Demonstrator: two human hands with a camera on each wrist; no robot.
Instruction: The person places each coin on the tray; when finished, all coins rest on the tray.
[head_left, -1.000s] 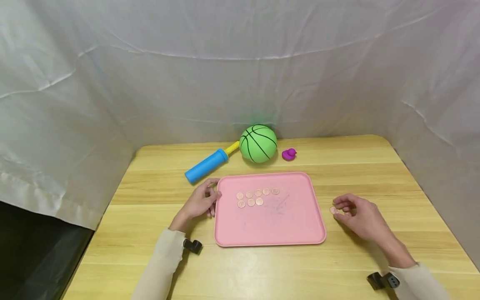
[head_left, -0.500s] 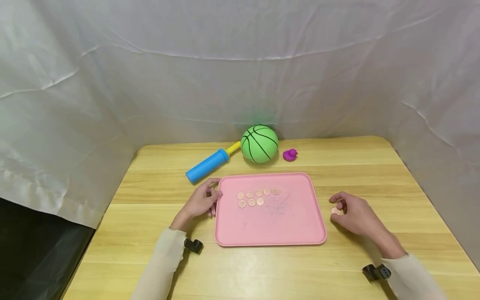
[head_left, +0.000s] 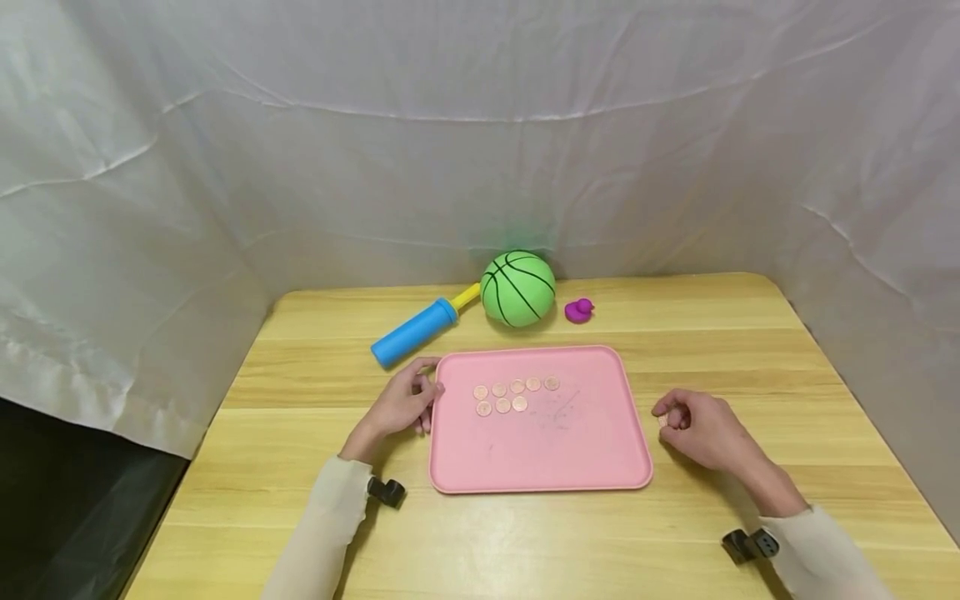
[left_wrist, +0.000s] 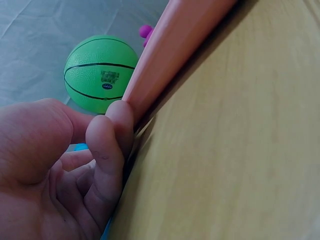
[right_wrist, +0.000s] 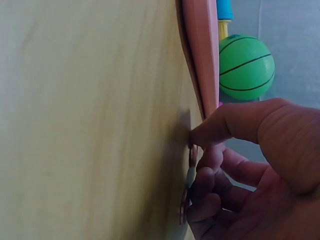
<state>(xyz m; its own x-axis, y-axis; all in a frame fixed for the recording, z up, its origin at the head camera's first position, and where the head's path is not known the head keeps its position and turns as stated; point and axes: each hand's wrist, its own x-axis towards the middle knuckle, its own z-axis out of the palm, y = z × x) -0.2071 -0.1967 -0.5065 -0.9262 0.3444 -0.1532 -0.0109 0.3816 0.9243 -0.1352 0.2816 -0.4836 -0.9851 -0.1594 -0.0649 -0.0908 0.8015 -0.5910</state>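
A pink tray lies on the table, bearing several copper-coloured coins in two rows on its upper left part. My left hand holds the tray's left rim near the far corner, its thumb at the edge; in the left wrist view the fingers are curled against the tray's side. To the right of the tray, my right hand is low over the table, with a coin between thumb and curled fingers. A second coin shows under the lower fingers in the right wrist view.
Behind the tray are a green ball with black lines, a purple toy duck and a blue pump with a yellow end. A pale cloth hangs behind the wooden table.
My right hand has shifted slightly left toward the tray; its fingers spread over the coins, then drew in around one. The left hand and the tray have stayed in place.
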